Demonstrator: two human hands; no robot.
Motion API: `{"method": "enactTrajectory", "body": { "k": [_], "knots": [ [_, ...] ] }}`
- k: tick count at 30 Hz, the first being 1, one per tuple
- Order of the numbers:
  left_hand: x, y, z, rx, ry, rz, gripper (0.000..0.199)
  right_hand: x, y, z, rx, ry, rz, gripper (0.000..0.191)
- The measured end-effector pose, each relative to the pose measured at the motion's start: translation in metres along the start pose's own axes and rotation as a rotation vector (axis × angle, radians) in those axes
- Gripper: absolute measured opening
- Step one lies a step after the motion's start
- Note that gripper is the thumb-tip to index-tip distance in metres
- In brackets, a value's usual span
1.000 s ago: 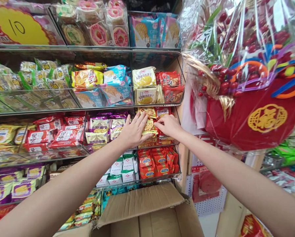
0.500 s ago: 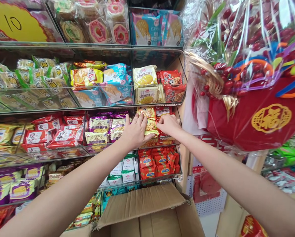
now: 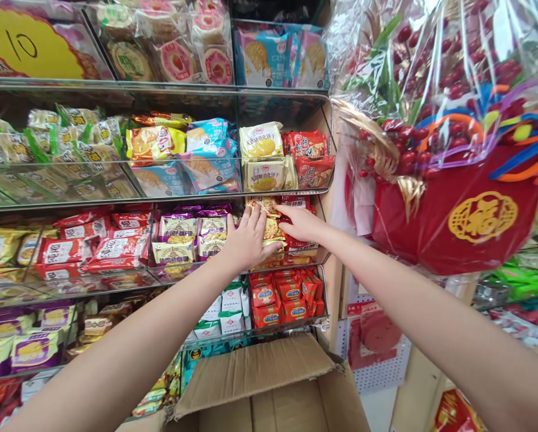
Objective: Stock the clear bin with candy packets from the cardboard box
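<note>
My left hand lies with spread fingers against yellow snack packets in the third shelf row, holding nothing. Beside it on the right, my right hand touches the same packets with its fingers apart. Red packets sit partly behind and under my right hand. Just left of my left hand are purple and cream packets. Cream packets and red packets stand on the shelf above.
An open cardboard box is below my hands. A wrapped red gift basket hangs at the right. Clear shelf fronts edge each row. Red packets and white-green packets fill the row below.
The fingers of my right hand have opened from a pinch and reach further left over the yellow packets. My left hand stays in place. The view has shifted slightly.
</note>
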State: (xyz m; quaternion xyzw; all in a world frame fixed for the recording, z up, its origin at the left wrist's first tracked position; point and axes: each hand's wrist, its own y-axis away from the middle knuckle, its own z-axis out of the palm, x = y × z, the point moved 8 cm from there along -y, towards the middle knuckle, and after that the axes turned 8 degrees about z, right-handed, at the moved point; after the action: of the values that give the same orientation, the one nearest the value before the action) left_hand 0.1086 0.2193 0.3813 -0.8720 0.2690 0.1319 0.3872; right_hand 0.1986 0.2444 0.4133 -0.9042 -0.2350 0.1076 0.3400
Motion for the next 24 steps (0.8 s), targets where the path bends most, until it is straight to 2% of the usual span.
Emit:
{"method": "enactTrajectory", "body": {
  "k": [5, 11, 14, 18, 21, 24],
  "knots": [
    [0.005, 0.01, -0.008, 0.023, -0.003, 0.009, 0.073, 0.006, 0.021, -0.008, 0.102, -0.023, -0.017, 0.055],
    [0.008, 0.015, -0.01, 0.089, -0.019, 0.009, 0.07, 0.011, 0.031, -0.011, 0.152, -0.004, 0.057, 0.044],
    [0.011, 0.018, -0.009, 0.114, -0.041, 0.021, 0.067, 0.006, 0.029, -0.011, 0.169, -0.016, 0.008, 0.04],
    [0.013, 0.02, -0.006, 0.106, -0.056, 0.052, 0.066, 0.001, 0.021, -0.004, 0.123, 0.003, -0.04, 0.039],
    [0.012, 0.019, -0.008, 0.1, -0.051, 0.05, 0.065, 0.003, 0.012, -0.003, 0.102, -0.026, 0.014, 0.036],
    [0.011, 0.017, -0.01, 0.12, -0.05, 0.046, 0.062, 0.011, 0.003, -0.006, 0.138, -0.11, 0.129, 0.032]
  ]
}}
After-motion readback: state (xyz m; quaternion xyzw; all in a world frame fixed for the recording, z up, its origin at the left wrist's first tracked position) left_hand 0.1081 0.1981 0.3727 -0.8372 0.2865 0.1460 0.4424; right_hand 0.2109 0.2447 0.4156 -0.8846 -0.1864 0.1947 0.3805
